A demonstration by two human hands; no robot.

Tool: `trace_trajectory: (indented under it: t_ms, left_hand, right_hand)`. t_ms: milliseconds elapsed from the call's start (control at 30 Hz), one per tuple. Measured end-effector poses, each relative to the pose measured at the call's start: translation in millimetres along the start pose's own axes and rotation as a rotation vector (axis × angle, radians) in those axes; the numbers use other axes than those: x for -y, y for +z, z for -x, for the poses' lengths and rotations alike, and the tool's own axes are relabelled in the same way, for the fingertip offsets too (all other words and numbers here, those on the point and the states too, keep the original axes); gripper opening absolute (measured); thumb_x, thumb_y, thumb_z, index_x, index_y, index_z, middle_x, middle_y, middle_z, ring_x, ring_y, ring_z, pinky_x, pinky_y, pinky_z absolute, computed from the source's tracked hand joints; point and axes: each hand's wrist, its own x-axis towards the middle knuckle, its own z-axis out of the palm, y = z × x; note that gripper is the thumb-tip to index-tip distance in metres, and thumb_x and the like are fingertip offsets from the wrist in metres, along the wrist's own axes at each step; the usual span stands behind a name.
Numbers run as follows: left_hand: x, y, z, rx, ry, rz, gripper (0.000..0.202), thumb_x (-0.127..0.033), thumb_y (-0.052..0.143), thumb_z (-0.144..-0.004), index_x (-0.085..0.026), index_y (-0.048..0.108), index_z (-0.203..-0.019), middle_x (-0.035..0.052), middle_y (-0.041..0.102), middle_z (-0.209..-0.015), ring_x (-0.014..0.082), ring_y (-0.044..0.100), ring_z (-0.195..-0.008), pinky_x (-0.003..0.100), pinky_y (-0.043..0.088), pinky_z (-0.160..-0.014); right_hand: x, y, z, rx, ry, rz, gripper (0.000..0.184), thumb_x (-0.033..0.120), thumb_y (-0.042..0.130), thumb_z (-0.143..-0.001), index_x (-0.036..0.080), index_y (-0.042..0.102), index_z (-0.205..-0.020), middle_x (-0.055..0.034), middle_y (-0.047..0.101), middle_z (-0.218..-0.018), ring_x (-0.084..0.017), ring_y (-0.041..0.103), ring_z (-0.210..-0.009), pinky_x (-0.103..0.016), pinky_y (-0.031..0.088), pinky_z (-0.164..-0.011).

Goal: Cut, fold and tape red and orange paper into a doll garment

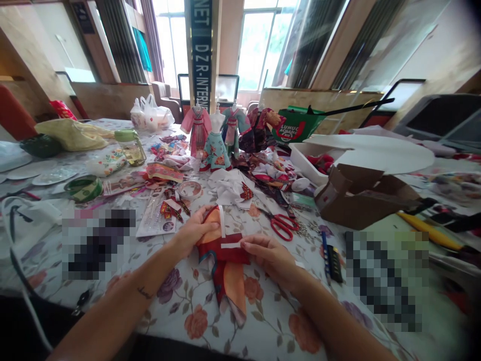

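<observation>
Over the flowered tablecloth, my left hand point(198, 226) grips the upper left of a red and orange fabric piece point(233, 281), thumb on top. Its lower part hangs in a fold toward me. One white strip point(223, 220) stands upright along its upper edge. A second white strip point(230, 245) lies level across the red part. My right hand point(268, 253) has closed thumb and fingers at that strip's right end, by the fabric's edge. Red-handled scissors point(284, 226) rest just beyond my right hand. White fabric scraps point(229, 186) lie past the piece.
Small dress forms in doll robes, one with a blue floral skirt point(216, 150), stand at the back. A brown carton point(361, 195) and a white box point(308, 165) are on the right. Green tape rolls point(84, 188) and a drink bottle point(131, 148) are on the left.
</observation>
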Motion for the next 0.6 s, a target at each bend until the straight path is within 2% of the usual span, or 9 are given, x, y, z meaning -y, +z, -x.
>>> trace_trajectory:
  t_ms: [67, 133, 200, 267, 333, 367, 467, 533, 600]
  left_hand:
    - [2.6, -2.2, -2.5, -0.007, 0.000, -0.112, 0.053, -0.020, 0.069, -0.064, -0.018, 0.049, -0.112, 0.0055, 0.063, -0.103, 0.0206, 0.061, -0.091, 0.033, 0.047, -0.081]
    - [4.7, -4.8, -4.6, -0.062, 0.054, -0.309, 0.051, -0.020, 0.066, -0.066, -0.018, 0.049, -0.114, 0.0072, 0.063, -0.105, 0.0227, 0.059, -0.096, 0.035, 0.046, -0.084]
    - [4.9, -6.6, -4.8, -0.190, 0.236, -0.571, 0.049, -0.017, 0.064, -0.067, -0.017, 0.052, -0.114, 0.0086, 0.060, -0.110, 0.0253, 0.054, -0.107, 0.039, 0.041, -0.093]
    - [2.8, -6.5, -2.6, -0.307, 0.469, -0.805, 0.038, -0.017, 0.064, -0.070, -0.018, 0.058, -0.107, 0.0080, 0.059, -0.111, 0.0258, 0.048, -0.114, 0.041, 0.035, -0.099]
    - [0.0, -4.1, 1.3, -0.274, 0.575, -0.924, 0.018, -0.023, 0.061, -0.076, -0.019, 0.064, -0.094, 0.0068, 0.061, -0.104, 0.0244, 0.049, -0.109, 0.039, 0.034, -0.099]
    - [-1.1, -2.3, 3.4, -0.198, 0.551, -0.933, 0.014, -0.027, 0.059, -0.079, -0.018, 0.066, -0.088, 0.0064, 0.062, -0.099, 0.0232, 0.052, -0.104, 0.038, 0.036, -0.097]
    - [-1.4, 3.5, 8.3, 0.041, 0.350, -0.876, 0.023, -0.038, 0.059, -0.081, -0.018, 0.069, -0.082, 0.0059, 0.062, -0.092, 0.0201, 0.057, -0.090, 0.031, 0.042, -0.086]
    - [0.0, 6.0, 9.6, 0.102, 0.265, -0.862, 0.022, -0.038, 0.064, -0.077, -0.018, 0.071, -0.081, 0.0056, 0.062, -0.090, 0.0202, 0.057, -0.091, 0.029, 0.041, -0.085]
    - [1.4, 6.9, 9.7, 0.109, 0.248, -0.872, 0.018, -0.036, 0.067, -0.074, -0.019, 0.071, -0.078, 0.0052, 0.063, -0.091, 0.0211, 0.056, -0.095, 0.029, 0.039, -0.088]
  right_hand:
    - [-0.6, 1.1, 2.4, -0.022, 0.002, 0.001, 0.025, 0.033, 0.080, -0.065, 0.016, 0.073, -0.083, -0.0037, 0.071, -0.081, -0.014, 0.063, -0.079, -0.027, 0.043, -0.081]
    - [-0.9, 2.1, 4.2, -0.033, 0.007, -0.002, 0.025, 0.034, 0.080, -0.065, 0.017, 0.073, -0.084, -0.0038, 0.071, -0.083, -0.015, 0.063, -0.081, -0.028, 0.043, -0.082]
    - [-1.7, 1.9, 4.5, -0.039, 0.010, 0.005, 0.025, 0.033, 0.080, -0.065, 0.018, 0.073, -0.084, -0.0037, 0.071, -0.086, -0.014, 0.063, -0.080, -0.028, 0.043, -0.081]
    - [-3.4, 0.6, 3.5, -0.045, 0.007, 0.027, 0.025, 0.034, 0.079, -0.066, 0.019, 0.073, -0.085, -0.0033, 0.071, -0.086, -0.014, 0.062, -0.079, -0.028, 0.043, -0.080]
    - [-5.4, -0.9, 2.0, -0.059, 0.007, 0.060, 0.025, 0.034, 0.078, -0.067, 0.019, 0.072, -0.086, -0.0027, 0.070, -0.082, -0.015, 0.062, -0.078, -0.029, 0.043, -0.079]
    - [-6.2, -1.4, 1.3, -0.067, 0.007, 0.071, 0.026, 0.035, 0.078, -0.068, 0.019, 0.072, -0.087, -0.0024, 0.069, -0.080, -0.015, 0.062, -0.077, -0.029, 0.044, -0.078]
    - [-7.7, -1.8, 0.2, -0.079, 0.000, 0.082, 0.026, 0.036, 0.077, -0.068, 0.019, 0.071, -0.087, -0.0020, 0.068, -0.077, -0.017, 0.062, -0.077, -0.031, 0.044, -0.077]
    - [-8.0, -1.8, -0.1, -0.073, -0.009, 0.078, 0.025, 0.035, 0.076, -0.069, 0.019, 0.071, -0.087, -0.0020, 0.068, -0.078, -0.017, 0.062, -0.078, -0.031, 0.044, -0.079]
    - [-8.5, -2.3, -0.3, -0.064, -0.012, 0.079, 0.024, 0.035, 0.076, -0.070, 0.019, 0.071, -0.087, -0.0018, 0.068, -0.080, -0.016, 0.062, -0.079, -0.030, 0.043, -0.080]
